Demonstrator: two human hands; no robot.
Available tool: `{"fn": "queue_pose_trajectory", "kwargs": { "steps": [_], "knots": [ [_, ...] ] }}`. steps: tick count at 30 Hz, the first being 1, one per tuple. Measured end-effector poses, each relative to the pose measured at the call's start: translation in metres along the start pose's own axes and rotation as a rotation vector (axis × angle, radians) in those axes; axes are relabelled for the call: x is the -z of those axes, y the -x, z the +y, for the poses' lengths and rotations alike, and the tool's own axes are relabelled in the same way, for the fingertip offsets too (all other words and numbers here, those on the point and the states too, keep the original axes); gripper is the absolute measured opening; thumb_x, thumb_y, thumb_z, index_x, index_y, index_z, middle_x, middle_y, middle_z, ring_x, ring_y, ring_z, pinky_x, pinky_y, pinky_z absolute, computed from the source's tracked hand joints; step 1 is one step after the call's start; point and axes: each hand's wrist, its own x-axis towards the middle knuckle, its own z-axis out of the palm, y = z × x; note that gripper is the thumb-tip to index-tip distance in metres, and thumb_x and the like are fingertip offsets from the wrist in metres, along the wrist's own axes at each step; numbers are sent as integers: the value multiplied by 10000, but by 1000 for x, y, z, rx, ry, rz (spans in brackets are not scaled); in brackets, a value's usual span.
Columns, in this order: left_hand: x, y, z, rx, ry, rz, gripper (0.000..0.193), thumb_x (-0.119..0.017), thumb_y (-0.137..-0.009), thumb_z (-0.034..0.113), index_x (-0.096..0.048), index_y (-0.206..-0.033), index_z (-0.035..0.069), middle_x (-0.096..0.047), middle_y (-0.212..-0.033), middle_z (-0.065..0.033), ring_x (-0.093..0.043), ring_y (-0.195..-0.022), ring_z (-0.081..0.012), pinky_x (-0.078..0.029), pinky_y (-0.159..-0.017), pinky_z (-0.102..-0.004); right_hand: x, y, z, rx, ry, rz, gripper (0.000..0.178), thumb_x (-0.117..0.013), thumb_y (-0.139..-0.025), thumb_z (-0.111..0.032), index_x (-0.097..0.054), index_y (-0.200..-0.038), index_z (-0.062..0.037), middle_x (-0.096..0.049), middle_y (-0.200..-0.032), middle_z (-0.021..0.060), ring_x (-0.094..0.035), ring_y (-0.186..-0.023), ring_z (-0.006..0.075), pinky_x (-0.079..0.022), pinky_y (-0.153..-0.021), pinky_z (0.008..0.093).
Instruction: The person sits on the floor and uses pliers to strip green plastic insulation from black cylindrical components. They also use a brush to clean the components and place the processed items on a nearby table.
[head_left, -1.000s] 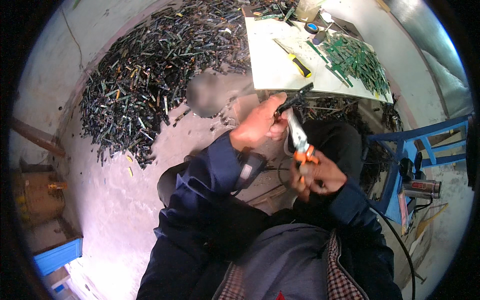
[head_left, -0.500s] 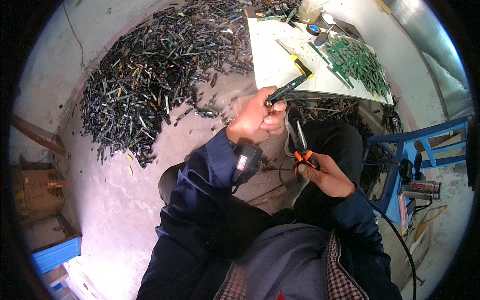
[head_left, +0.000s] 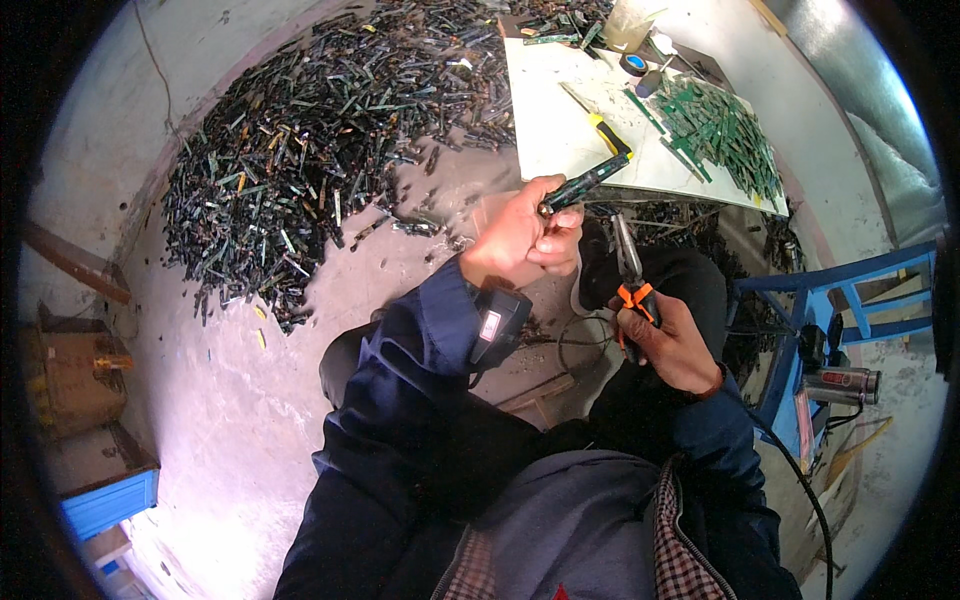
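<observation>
My left hand (head_left: 522, 240) is closed around the near end of a dark, narrow strip-shaped part (head_left: 588, 183), which slants up to the right toward the white board's near edge. My right hand (head_left: 672, 345) grips long-nose pliers (head_left: 628, 262) with orange and black handles. Their jaws point up and sit apart from the strip, below and to its right. On the board, a screwdriver (head_left: 608, 134) with a yellow and black handle lies just beyond the strip's far end. My left fingertips partly hide the strip's near end.
A large heap of dark strips (head_left: 290, 170) covers the floor at left. The white board (head_left: 555, 105) holds a pile of green strips (head_left: 720, 130), a roll of tape (head_left: 633, 64) and a cloudy container (head_left: 628, 25). A blue chair frame (head_left: 790, 300) stands at right, beside a metal cylinder (head_left: 842, 385).
My right hand has moved the pliers to the right, a little farther from my left hand. My left hand still holds the dark strip, and the view has shifted slightly.
</observation>
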Motion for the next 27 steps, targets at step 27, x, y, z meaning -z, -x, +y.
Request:
{"fn": "queue_pose_trajectory", "kwargs": {
  "steps": [27],
  "knots": [
    [-12,-1,-7,24,-103,92,582,-279,-913,605,-409,-605,129,-310,-429,20,-220,-376,-117,-198,-428,-283,2,-35,-49,347,-160,523,141,-648,-879,-124,-594,-975,-34,-647,-738,29,-534,-581,31,-368,-463,172]
  ]
}}
